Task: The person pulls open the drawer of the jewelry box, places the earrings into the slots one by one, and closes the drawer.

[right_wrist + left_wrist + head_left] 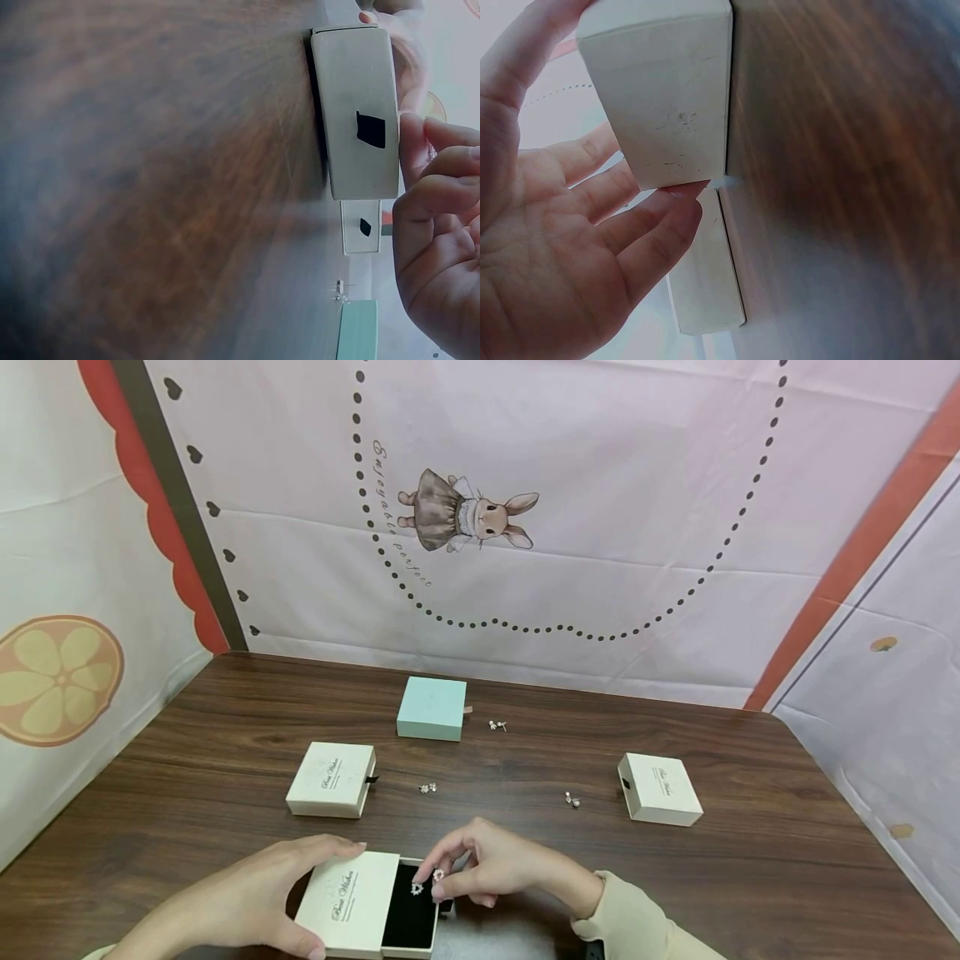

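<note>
A cream jewelry box [347,897] marked "Best Wishes" lies at the table's near edge with its drawer [408,927] slid partly out to the right, showing a black lining. My left hand [255,889] grips the box sleeve from the left, thumb on the near side and fingers on the far side. Over the drawer, my right hand [495,864] pinches a sparkly earring [438,876] between thumb and fingers. Its mate, a second earring [416,888], shows against the black lining just under the index fingertip. In the right wrist view, the drawer's front with a black pull tab [371,130] faces the camera.
Farther back stand a cream box [330,779] on the left, a mint box [431,707] behind, and another cream box [660,788] at right. Small earring pairs lie beside them: one by the mint box [497,725], others mid-table [428,788] and rightward [572,800].
</note>
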`<state>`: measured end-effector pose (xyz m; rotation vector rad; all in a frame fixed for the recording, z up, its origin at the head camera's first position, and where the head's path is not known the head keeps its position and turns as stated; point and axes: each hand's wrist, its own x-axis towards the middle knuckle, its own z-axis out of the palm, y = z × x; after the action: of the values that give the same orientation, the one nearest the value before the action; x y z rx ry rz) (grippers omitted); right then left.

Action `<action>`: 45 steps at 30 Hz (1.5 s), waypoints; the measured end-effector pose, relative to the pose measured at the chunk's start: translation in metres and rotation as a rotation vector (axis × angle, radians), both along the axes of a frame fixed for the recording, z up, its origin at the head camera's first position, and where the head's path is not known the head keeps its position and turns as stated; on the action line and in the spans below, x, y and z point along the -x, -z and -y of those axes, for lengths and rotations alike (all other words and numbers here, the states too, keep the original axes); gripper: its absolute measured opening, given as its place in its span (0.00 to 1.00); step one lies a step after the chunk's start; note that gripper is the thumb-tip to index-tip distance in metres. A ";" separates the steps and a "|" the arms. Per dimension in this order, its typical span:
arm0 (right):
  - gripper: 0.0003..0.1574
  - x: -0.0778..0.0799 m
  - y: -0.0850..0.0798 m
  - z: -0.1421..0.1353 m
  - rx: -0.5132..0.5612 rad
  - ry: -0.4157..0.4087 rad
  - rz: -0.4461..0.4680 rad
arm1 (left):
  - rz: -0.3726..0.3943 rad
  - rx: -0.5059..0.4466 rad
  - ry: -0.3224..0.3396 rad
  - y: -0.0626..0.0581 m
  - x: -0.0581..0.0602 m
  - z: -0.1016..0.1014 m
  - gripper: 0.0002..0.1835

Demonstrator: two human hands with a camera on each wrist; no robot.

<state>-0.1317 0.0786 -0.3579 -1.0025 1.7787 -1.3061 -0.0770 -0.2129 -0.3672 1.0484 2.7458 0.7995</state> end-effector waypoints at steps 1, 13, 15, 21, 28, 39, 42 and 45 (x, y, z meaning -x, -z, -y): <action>0.12 0.000 0.000 0.000 0.004 -0.003 0.004 | -0.001 0.001 -0.001 0.000 0.000 0.000 0.45; 0.13 0.000 0.000 0.003 0.026 -0.056 0.017 | 0.036 0.018 -0.026 -0.001 -0.001 -0.001 0.45; 0.15 -0.001 0.000 0.003 0.020 -0.062 0.025 | 0.040 0.019 -0.029 -0.001 -0.001 -0.001 0.45; 0.10 -0.002 0.000 0.007 0.026 -0.055 0.083 | -0.010 0.011 -0.012 0.000 -0.001 -0.001 0.45; 0.09 -0.003 0.003 0.011 0.041 -0.029 0.065 | -0.009 0.005 -0.009 0.000 0.000 0.000 0.45; 0.09 -0.006 0.002 0.016 -0.050 -0.023 0.021 | -0.029 0.007 -0.011 0.002 -0.001 0.000 0.45; 0.09 -0.007 0.002 0.017 -0.048 -0.018 0.013 | -0.046 0.005 -0.009 0.002 -0.001 0.000 0.45; 0.08 -0.007 0.003 0.019 -0.043 -0.018 0.007 | -0.051 0.002 -0.008 0.003 -0.001 0.000 0.45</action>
<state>-0.1243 0.0600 -0.3606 -0.9875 1.7810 -1.2534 -0.0757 -0.2129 -0.3697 1.0732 2.7943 0.7809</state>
